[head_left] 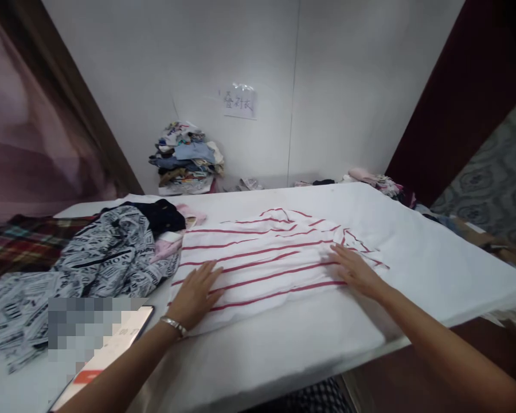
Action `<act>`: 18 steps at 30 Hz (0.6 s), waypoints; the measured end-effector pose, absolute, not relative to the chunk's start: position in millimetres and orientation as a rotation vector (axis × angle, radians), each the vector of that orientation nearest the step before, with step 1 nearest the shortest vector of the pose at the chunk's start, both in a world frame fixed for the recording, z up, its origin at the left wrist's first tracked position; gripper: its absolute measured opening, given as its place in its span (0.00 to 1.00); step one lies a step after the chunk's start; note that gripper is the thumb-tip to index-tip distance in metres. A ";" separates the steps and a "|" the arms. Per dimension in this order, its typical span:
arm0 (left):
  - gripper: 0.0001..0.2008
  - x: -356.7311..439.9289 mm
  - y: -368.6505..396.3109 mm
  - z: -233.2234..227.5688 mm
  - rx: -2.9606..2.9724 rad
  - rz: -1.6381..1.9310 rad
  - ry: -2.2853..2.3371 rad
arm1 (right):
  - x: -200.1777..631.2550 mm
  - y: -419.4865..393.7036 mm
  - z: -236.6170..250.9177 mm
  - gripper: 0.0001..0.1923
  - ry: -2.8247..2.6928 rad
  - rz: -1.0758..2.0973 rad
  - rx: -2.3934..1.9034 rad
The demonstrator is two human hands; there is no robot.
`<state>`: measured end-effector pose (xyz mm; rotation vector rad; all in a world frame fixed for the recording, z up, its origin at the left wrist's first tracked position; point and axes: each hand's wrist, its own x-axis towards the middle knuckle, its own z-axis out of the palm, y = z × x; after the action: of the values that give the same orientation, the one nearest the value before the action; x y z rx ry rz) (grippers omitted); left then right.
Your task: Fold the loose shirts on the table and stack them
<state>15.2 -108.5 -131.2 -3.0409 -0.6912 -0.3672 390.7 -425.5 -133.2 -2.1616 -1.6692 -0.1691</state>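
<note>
A white shirt with red stripes (pixel 258 258) lies spread on the white table, its collar and a crumpled sleeve toward the right. My left hand (pixel 198 292), with a silver bracelet at the wrist, rests flat on the shirt's lower left part, fingers spread. At the shirt's right side, near the bunched sleeve, my right hand (pixel 355 269) lies on the cloth with its fingers stretched out. Neither hand grips the fabric. Some wrinkles run across the upper part of the shirt.
Left of the shirt lie a black-and-white printed garment (pixel 107 246), a plaid cloth (pixel 30 246) and dark and pink clothes. A phone (pixel 124 338) lies under my left forearm, partly blurred out. A clothes pile (pixel 189 158) stands at the back; more clothes (pixel 382 183) line the right edge.
</note>
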 end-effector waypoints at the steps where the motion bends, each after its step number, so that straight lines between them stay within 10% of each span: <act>1: 0.27 16.6 -113.2 -136.3 -3.062 -0.298 -0.699 | 385.1 -421.9 -139.1 0.24 -1.715 -0.078 -2.187; 18: 0.26 141.5 -0.9 -77.4 -2.888 -0.335 -1.165 | 367.2 -374.0 -163.4 0.31 -1.911 0.193 -2.286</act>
<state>141.5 -0.9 -77.4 -2.8876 -1.1653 -0.3351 367.2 -374.0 -163.4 -2.2864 -1.9106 0.1928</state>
